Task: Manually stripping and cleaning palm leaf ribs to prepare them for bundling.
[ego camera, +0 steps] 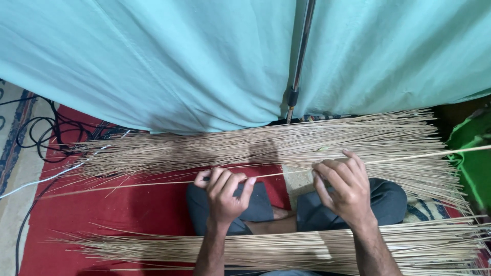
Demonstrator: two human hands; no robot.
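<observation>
Head view: both hands (286, 190) pinching stick (153, 183)

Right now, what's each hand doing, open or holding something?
Left hand: closed, pinching the thin stick.
Right hand: fingers curled on the same stick.

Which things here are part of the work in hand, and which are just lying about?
In use: single thin stick, held by left hand and right hand; far stick pile; near stick bundle.

Lying about: black cables, white cable, metal pole, teal cloth, green cloth.
</observation>
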